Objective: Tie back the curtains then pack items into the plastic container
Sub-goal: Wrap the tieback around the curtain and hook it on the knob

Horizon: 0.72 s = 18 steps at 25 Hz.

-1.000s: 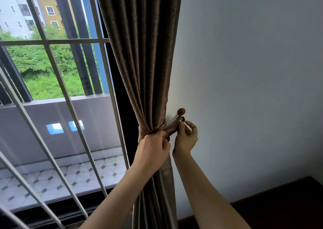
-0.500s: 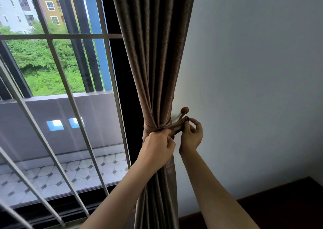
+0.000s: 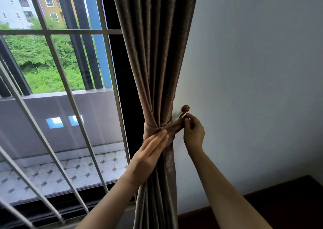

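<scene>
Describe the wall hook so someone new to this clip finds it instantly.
Start at the brown curtain beside the pale wall. Follow the tieback band cinching it rightward to the right hand. Just above those fingers sits the hook: a round brown knob, the only fixture on the wall.

Two bare forearms in view, no sleeves. Left hand [image 3: 150,152] and right hand [image 3: 194,134] bare: no gloves, rings, or watch.
</scene>
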Each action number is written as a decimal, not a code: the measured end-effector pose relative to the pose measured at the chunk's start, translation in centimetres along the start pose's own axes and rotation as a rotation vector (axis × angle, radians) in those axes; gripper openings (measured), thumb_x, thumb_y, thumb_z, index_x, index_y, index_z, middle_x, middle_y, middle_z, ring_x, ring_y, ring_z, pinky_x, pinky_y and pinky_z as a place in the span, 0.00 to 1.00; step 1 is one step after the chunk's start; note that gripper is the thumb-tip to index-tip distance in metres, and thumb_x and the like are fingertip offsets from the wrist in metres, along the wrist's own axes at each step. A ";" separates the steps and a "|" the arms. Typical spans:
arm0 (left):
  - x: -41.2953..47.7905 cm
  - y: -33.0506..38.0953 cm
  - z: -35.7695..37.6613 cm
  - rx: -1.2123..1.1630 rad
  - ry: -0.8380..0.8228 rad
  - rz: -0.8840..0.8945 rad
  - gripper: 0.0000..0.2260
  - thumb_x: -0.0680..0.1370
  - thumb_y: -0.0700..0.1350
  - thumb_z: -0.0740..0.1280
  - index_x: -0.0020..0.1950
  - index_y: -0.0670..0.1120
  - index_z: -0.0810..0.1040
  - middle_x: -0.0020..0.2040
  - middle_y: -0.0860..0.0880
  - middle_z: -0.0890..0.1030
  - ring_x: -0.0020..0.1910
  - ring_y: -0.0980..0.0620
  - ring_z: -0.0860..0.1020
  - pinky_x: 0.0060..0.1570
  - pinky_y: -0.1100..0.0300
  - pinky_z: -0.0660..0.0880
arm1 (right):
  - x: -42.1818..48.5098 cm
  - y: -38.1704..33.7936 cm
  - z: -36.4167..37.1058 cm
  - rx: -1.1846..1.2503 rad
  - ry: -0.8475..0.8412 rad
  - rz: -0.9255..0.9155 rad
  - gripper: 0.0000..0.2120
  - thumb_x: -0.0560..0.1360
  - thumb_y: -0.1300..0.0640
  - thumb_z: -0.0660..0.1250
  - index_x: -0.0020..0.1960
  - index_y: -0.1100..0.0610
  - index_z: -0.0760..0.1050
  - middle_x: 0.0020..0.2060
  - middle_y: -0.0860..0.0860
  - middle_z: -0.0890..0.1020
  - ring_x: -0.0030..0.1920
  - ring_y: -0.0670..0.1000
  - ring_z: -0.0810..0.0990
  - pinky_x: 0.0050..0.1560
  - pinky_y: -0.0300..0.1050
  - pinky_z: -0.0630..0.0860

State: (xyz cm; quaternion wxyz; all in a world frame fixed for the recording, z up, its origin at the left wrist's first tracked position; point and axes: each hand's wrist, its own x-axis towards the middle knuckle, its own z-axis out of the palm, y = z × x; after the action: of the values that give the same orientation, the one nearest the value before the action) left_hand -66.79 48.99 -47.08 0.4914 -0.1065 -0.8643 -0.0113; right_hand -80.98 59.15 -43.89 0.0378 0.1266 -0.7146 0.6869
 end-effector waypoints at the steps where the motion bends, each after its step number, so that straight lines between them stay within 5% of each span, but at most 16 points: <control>1: -0.7 -0.2 0.4 0.053 -0.048 0.025 0.25 0.77 0.34 0.65 0.72 0.37 0.63 0.71 0.42 0.67 0.72 0.48 0.65 0.71 0.52 0.65 | 0.0 0.1 0.0 -0.011 -0.003 -0.006 0.14 0.80 0.59 0.59 0.64 0.57 0.74 0.59 0.54 0.79 0.60 0.52 0.77 0.63 0.43 0.71; 6: -2.1 -0.8 1.8 0.245 -0.045 -0.134 0.30 0.81 0.41 0.59 0.77 0.39 0.45 0.78 0.41 0.44 0.77 0.44 0.49 0.76 0.52 0.52 | -0.7 0.4 0.7 0.011 0.065 0.005 0.15 0.81 0.58 0.58 0.66 0.58 0.73 0.62 0.53 0.78 0.60 0.46 0.74 0.60 0.35 0.66; 14: -2.0 -1.3 2.7 0.226 -0.016 -0.138 0.27 0.83 0.43 0.55 0.76 0.37 0.44 0.77 0.40 0.42 0.77 0.42 0.48 0.76 0.53 0.52 | -1.1 0.7 2.8 0.165 0.201 0.103 0.15 0.80 0.60 0.57 0.64 0.57 0.75 0.59 0.51 0.79 0.61 0.48 0.75 0.60 0.36 0.68; 18: -1.8 -1.6 2.1 0.234 -0.060 -0.136 0.28 0.82 0.43 0.56 0.76 0.38 0.45 0.78 0.41 0.42 0.77 0.43 0.48 0.76 0.55 0.49 | -1.1 1.7 3.3 0.139 0.106 0.133 0.15 0.80 0.61 0.56 0.65 0.59 0.74 0.61 0.53 0.78 0.63 0.51 0.75 0.62 0.39 0.68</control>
State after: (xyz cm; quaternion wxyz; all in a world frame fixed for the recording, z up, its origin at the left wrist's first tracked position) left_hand -68.01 47.34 -49.61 0.4727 0.0103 -0.8792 0.0596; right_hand -79.93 56.01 -46.01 0.0210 0.0446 -0.6689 0.7417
